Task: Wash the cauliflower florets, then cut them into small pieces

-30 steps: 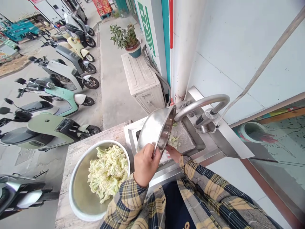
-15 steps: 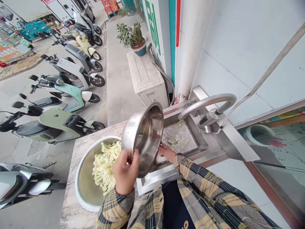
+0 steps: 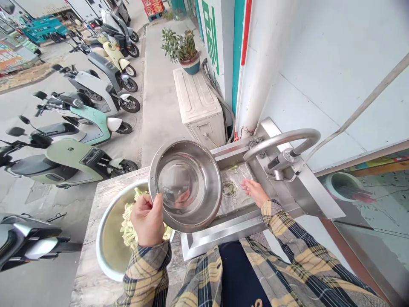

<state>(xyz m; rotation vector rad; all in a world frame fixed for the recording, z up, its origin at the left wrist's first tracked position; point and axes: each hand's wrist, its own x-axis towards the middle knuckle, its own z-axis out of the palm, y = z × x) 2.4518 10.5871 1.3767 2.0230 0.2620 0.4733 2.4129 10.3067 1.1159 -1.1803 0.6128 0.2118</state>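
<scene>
A shiny stainless steel basin point(image 3: 188, 166) is tilted with its inside towards me, between the large tub and the sink. My left hand point(image 3: 148, 217) is closed on its near left rim, thumb on the inside. My right hand point(image 3: 254, 192) hovers over the sink point(image 3: 271, 196), apart from the basin, fingers stretched out with nothing in them. Cut cauliflower pieces point(image 3: 129, 230) lie in a pale, wide tub point(image 3: 107, 247), partly hidden behind my left hand and the basin. Bits of green scrap point(image 3: 229, 189) rest by the sink's drain.
A curved tap point(image 3: 284, 135) arches over the sink from the right. A steel wool scrubber point(image 3: 255, 147) sits at the sink's far corner. The tub stands on a wood-patterned table point(image 3: 86, 268). Beyond are an outdoor unit point(image 3: 198, 96) with a potted plant point(image 3: 191, 64), and several parked scooters point(image 3: 76, 157).
The steel basin has turned from nearly edge-on to face me and moved left over the tub. My right hand has come away from its rim and moved right over the sink.
</scene>
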